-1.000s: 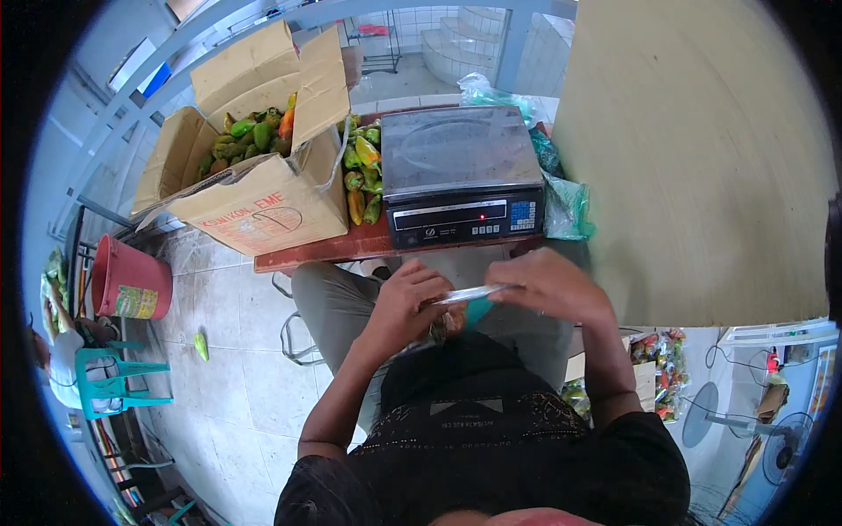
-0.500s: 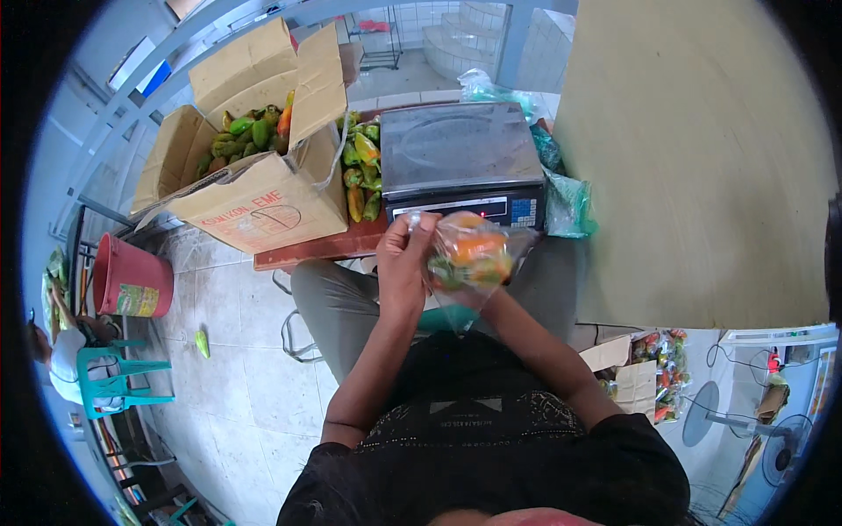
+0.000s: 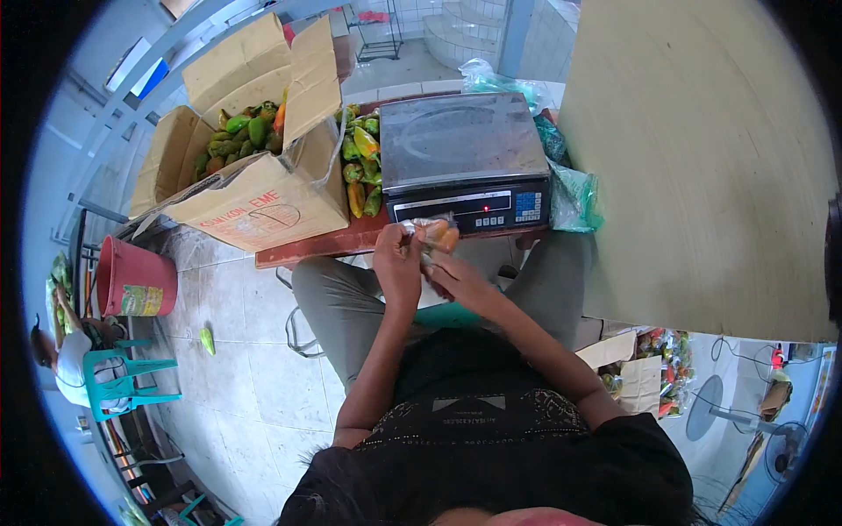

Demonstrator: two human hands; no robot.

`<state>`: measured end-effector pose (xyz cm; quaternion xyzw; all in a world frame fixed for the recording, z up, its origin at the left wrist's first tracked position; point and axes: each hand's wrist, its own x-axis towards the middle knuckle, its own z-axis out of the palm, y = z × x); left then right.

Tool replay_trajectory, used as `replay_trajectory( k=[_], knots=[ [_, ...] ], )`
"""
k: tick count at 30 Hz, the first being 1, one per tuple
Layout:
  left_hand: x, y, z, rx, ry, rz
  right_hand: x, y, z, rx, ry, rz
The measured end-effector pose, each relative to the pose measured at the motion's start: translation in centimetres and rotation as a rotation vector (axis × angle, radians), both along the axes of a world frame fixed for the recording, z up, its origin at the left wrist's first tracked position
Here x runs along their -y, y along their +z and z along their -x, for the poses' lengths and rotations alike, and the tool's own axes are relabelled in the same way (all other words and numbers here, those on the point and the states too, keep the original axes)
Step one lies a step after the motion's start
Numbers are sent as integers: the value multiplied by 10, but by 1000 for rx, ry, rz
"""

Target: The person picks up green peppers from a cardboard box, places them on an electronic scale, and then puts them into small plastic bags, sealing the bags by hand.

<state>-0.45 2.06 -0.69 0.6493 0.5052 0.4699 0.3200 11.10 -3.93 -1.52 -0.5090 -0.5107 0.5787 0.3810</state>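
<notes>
A small clear plastic bag of orange peppers (image 3: pixel 445 238) is held up in front of the scale. My left hand (image 3: pixel 399 267) pinches the bag's gathered end from the left. From the right, my right hand (image 3: pixel 465 285) is closed on the bag's lower side, its fingertips partly hidden. Just beyond both hands stands a digital weighing scale (image 3: pixel 465 145), with nothing lying on its metal plate. Loose green and orange peppers (image 3: pixel 361 162) lie on the reddish bench (image 3: pixel 298 252), left of the scale.
An open cardboard box (image 3: pixel 263 210) of peppers leans at the left. Plastic bags (image 3: pixel 574 197) lie right of the scale, beside a large wooden board (image 3: pixel 702 167). A red bucket (image 3: pixel 136 276), a fallen pepper (image 3: pixel 207 340) and a seated person (image 3: pixel 74 368) are at left; bagged peppers (image 3: pixel 671 364) lie behind right.
The bag, swinging and spread out half a second ago, is now bunched smaller between my hands. My right hand, hidden behind it before, has come up into sight at its right side.
</notes>
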Motion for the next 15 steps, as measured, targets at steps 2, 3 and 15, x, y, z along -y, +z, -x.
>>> replay_trajectory(
  k=[2,3,15],
  knots=[
    [-1,6,3,-79,-88,-59,-3,8,-6,242,-105,-282],
    [-2,9,5,-75,-83,-64,-3,14,-10,480,-214,-561],
    [28,116,20,-193,-533,-346,13,95,-47,166,-163,-676]
  ],
)
